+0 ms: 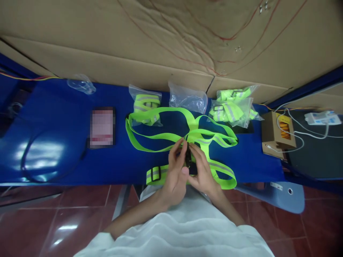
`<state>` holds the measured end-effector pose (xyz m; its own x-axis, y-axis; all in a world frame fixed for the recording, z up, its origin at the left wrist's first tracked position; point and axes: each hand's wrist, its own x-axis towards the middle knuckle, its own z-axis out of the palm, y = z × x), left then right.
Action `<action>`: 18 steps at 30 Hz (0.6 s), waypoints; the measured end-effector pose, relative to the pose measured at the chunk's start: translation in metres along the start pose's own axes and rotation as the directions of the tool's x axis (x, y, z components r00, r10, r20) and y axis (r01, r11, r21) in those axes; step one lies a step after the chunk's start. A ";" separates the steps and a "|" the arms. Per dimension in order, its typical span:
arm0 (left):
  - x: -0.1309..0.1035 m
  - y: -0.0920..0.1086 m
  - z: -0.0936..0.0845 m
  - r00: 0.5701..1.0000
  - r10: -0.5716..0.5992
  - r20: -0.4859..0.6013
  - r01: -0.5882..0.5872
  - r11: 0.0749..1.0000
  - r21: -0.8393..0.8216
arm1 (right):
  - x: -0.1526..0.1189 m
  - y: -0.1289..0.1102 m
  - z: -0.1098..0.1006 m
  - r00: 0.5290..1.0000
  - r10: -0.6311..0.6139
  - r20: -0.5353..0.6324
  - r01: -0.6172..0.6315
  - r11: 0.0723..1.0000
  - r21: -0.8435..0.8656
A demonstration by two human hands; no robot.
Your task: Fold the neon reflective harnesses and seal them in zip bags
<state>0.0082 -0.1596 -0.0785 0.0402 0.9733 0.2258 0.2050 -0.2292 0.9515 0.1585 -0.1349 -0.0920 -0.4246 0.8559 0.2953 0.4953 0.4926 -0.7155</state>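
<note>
A neon yellow-green strap harness (197, 134) with grey reflective stripes lies spread in loops on the blue table. At its lower middle, my left hand (177, 175) and my right hand (202, 169) meet around a small black piece (188, 157), which looks like a buckle. The fingers of both hands are closed on it from either side, and they partly cover it. A strap end with a black slider (155, 174) lies left of my left hand. Another strap loop (225, 175) lies to the right of my right hand.
Bagged neon straps (147, 107) and more bagged straps (232, 109) lie along the back, with a clear plastic bag (187, 98) between them. A blurred card (102, 127) is at left. A cardboard box (277, 132) with white cables stands at right. A blue chair (284, 196) is below.
</note>
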 end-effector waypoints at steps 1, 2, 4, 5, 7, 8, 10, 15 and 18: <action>-0.001 -0.001 -0.001 0.999 -0.019 0.044 0.019 1.000 0.002 | 0.000 0.002 0.001 1.000 0.007 -0.007 -0.007 1.000 0.014; -0.002 -0.003 -0.003 0.996 -0.030 0.085 0.029 0.999 0.015 | -0.001 0.003 0.001 0.999 0.019 -0.032 -0.018 0.999 0.026; -0.003 -0.006 -0.010 0.992 -0.008 0.129 0.001 0.999 0.055 | 0.000 0.004 -0.002 0.995 0.042 -0.090 -0.037 0.998 0.051; -0.004 -0.006 -0.015 0.992 0.027 0.126 -0.038 0.996 0.082 | 0.000 0.004 -0.006 0.994 0.050 -0.102 -0.043 0.997 0.069; -0.005 -0.004 -0.032 0.990 0.132 0.044 -0.138 0.977 0.160 | 0.003 0.002 -0.021 0.998 0.054 -0.042 -0.048 0.989 0.137; -0.005 -0.001 -0.042 0.982 0.188 -0.011 -0.182 0.962 0.202 | 0.004 0.000 -0.031 0.999 0.040 0.037 -0.046 0.982 0.184; -0.004 0.009 -0.063 0.958 0.276 -0.075 -0.252 0.939 0.235 | 0.008 -0.004 -0.053 0.965 -0.016 0.263 -0.060 0.959 0.278; 0.022 0.039 -0.083 0.900 0.266 0.344 -0.293 0.956 0.027 | 0.025 -0.007 -0.090 0.780 -0.208 0.591 -0.176 0.832 0.525; 0.045 0.039 -0.068 0.841 0.214 0.497 -0.206 0.976 -0.072 | 0.037 0.000 -0.093 0.865 -0.231 0.445 -0.130 0.753 0.645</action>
<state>-0.0490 -0.1252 -0.0171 0.5640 0.7733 0.2898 0.1209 -0.4245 0.8973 0.2130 -0.0888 -0.0226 -0.8191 0.5565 0.1396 -0.0603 0.1584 -0.9855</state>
